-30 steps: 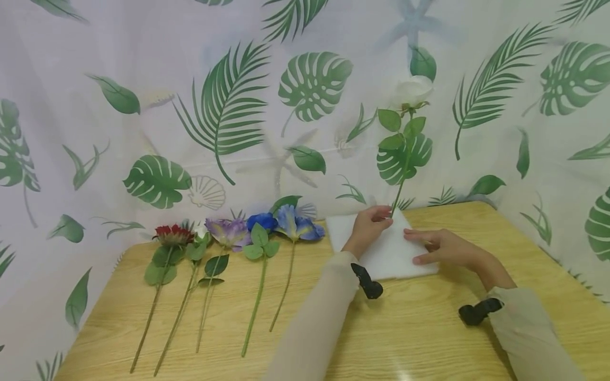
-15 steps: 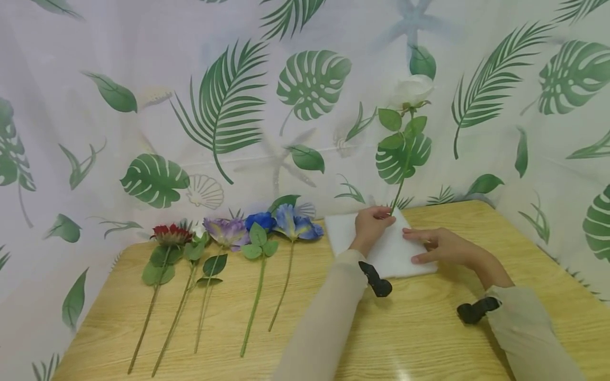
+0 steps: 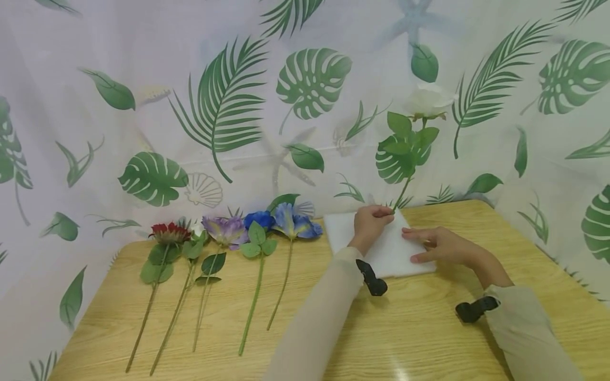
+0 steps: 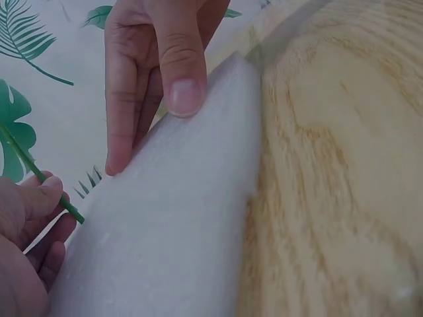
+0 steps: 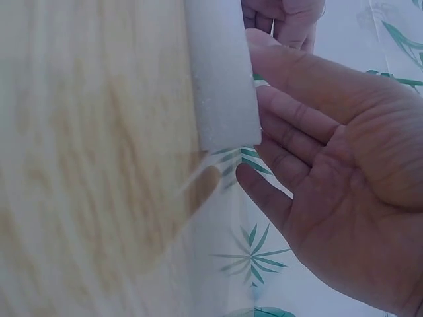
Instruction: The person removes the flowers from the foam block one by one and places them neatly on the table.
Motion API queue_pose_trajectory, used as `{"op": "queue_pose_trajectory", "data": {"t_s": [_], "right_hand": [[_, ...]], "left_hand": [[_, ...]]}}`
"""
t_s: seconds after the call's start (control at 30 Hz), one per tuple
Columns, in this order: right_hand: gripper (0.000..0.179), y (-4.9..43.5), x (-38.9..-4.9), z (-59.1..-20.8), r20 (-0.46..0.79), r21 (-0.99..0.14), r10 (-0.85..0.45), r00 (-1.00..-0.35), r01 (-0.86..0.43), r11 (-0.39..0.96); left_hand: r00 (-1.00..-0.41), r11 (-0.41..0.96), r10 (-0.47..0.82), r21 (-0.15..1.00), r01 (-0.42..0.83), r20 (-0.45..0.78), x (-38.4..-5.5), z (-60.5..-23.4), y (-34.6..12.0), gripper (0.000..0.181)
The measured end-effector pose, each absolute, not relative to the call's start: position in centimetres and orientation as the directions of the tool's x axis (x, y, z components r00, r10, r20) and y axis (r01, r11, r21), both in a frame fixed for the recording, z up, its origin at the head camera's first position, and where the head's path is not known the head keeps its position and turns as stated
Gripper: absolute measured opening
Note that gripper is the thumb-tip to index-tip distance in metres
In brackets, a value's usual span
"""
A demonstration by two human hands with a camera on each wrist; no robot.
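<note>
My left hand pinches the green stem of a white rose between thumb and fingers. The rose stands nearly upright, its bloom leaning right. In the left wrist view the stem's cut end pokes out below the fingertips, close to the white foam block; whether it touches the foam I cannot tell. Beside the block's right edge is my right hand, fingers extended and thumb apart. From the right wrist view, its thumb and fingers lie along the foam's edge without curling round anything.
Several artificial flowers lie in a row on the wooden table: a red one, a small white one, a purple one, a dark blue one and a light blue one. A leaf-patterned curtain hangs behind.
The white rose has tilted to the right and turned a little, its bloom now lower and further right. My left hand has barely shifted; my right hand stays in place.
</note>
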State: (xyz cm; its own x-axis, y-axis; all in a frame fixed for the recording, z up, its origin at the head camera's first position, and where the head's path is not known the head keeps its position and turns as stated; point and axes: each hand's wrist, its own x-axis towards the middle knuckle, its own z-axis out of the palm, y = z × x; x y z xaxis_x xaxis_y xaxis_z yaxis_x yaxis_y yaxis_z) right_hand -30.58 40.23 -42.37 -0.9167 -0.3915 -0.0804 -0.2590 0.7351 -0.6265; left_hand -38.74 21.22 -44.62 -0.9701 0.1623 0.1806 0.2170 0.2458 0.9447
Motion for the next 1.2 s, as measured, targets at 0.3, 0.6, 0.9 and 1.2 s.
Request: {"op": "queue_pose_trajectory", "data": {"t_s": [0.3, 0.6, 0.9, 1.2], "right_hand": [[0.069, 40.1, -30.7, -42.4, -0.073, -0.609, -0.394, -0.916, -0.272, 0.745], [0.070, 40.2, -30.6, -42.4, -0.075, -0.633, -0.396, -0.915, -0.263, 0.728], [0.070, 40.2, -30.6, -42.7, -0.076, -0.653, -0.400, -0.913, -0.258, 0.712], [0.069, 40.4, -30.9, -42.8, -0.066, -0.641, -0.408, -0.910, -0.275, 0.717]], "left_hand": [[-0.965, 0.133, 0.186, 0.968, 0.213, 0.186, -39.3, -44.7, 20.8, 0.012], [-0.964, 0.136, 0.199, 0.969, 0.206, 0.177, -39.6, -44.9, 20.5, 0.014], [-0.963, 0.098, 0.211, 0.977, 0.190, 0.166, -39.0, -44.7, 20.1, 0.013], [-0.947, 0.075, 0.254, 0.972, 0.224, 0.198, -39.7, -45.1, 19.9, 0.011]]}}
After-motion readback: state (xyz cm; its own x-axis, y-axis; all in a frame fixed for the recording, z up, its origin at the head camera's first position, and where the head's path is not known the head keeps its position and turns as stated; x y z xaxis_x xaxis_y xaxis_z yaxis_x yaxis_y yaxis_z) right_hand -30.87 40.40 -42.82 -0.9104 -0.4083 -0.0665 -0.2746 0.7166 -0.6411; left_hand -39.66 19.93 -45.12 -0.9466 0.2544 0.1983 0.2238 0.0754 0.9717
